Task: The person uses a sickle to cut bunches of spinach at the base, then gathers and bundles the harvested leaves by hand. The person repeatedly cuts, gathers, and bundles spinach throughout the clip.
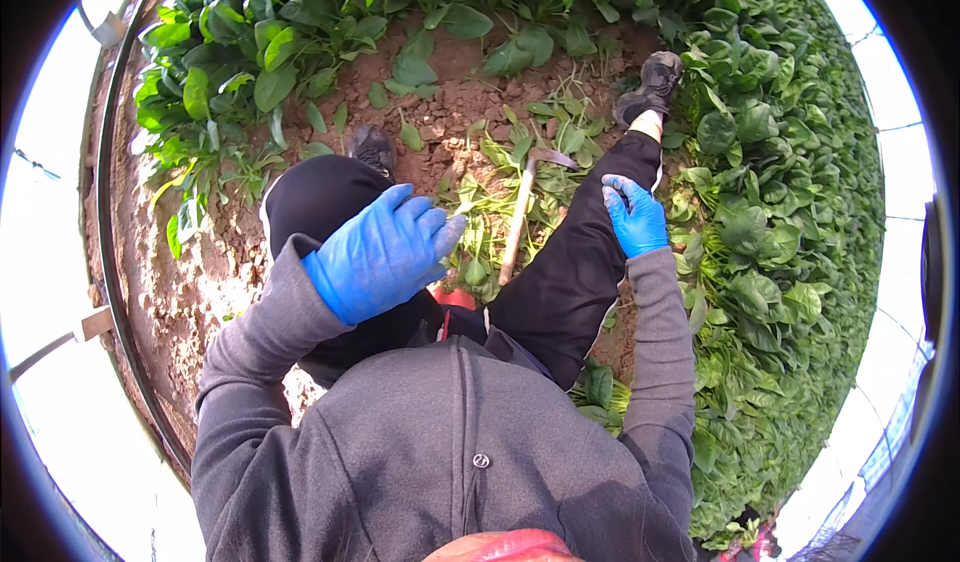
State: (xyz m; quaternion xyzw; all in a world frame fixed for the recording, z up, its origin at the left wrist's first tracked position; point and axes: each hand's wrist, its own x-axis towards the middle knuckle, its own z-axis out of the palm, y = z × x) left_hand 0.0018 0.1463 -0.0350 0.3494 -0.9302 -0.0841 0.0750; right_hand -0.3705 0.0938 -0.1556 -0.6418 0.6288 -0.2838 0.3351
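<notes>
My left hand [386, 254], in a blue disposable glove, is raised over my bent left knee [322, 194]. Its back faces up and the fingers bend slightly, so the palm is hidden. My right hand [637, 218], gloved alike and soiled at the fingertips, is over my outstretched right leg [574, 262]. Its fingers are loosely curled with nothing visible in them. Between my legs lies a short-handled tool with a wooden handle [517, 220] and a narrow metal blade [555, 158], like a sickle or small hoe. Cut spinach-like leaves [480, 235] surround it.
Dense leafy plants [757, 224] stand along my right side, and more plants [285, 44] grow ahead. Reddish, clumpy soil [457, 104] shows between them. A black hose or pipe [109, 209] runs along the left edge. Something red [455, 298] is under me.
</notes>
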